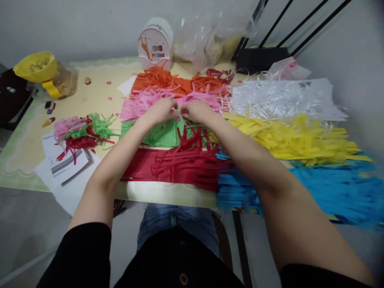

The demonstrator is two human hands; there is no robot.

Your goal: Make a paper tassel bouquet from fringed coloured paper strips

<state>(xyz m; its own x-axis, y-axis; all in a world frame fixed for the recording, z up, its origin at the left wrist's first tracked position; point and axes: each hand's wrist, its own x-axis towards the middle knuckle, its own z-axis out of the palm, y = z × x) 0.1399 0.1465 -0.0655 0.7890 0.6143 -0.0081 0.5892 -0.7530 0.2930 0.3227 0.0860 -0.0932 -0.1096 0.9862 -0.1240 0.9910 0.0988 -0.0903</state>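
Observation:
My left hand (164,109) and my right hand (196,110) meet over the middle of the table, a small gap apart. Both have their fingers curled into a pinch above the border of the pink fringe (141,103) and the green fringe (163,135). Whatever is between the fingertips is too small and covered to make out. Loose red strips (193,138) lie just below my right hand, over the green. Nearer me is a wide red fringe (141,163), and beyond the pink lies an orange one (183,86).
Yellow fringe (294,138), blue fringe (333,188) and shiny white strips (264,98) spread rightward. On the left, a multicoloured tassel bunch (81,134) rests on papers (67,168), near a yellow bowl (36,67). A printed white container (155,43) and plastic bags (207,40) stand behind.

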